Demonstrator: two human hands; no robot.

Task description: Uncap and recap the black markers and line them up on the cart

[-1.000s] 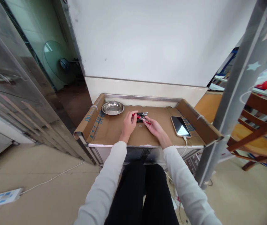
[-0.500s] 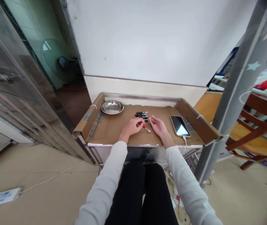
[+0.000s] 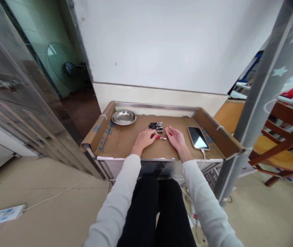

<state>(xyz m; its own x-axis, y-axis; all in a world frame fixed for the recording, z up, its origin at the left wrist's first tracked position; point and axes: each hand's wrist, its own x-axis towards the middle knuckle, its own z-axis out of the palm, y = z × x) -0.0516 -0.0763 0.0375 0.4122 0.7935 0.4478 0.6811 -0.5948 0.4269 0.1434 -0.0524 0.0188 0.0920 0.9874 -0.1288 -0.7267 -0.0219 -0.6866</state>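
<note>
My left hand [image 3: 143,139] is closed round a red marker [image 3: 161,138], whose pale end points right, toward my other hand. Between the thumb and fingers of my right hand [image 3: 177,139] is a small red cap [image 3: 170,133]; part of it is hidden by the fingers. The marker's pale end and the cap are a short way apart. Just beyond both hands several black markers [image 3: 156,126] lie side by side on the cardboard [image 3: 125,142].
At the back left stands a round metal dish [image 3: 123,117]. On the right lies a phone [image 3: 198,138] with a white cable [image 3: 203,156] plugged in. Folded cardboard sides [image 3: 217,133] edge the tabletop, and a white panel [image 3: 161,44] rises behind it.
The red marker has swung from slanting down toward me to lying nearly level. My right hand has shifted slightly, still with the red cap.
</note>
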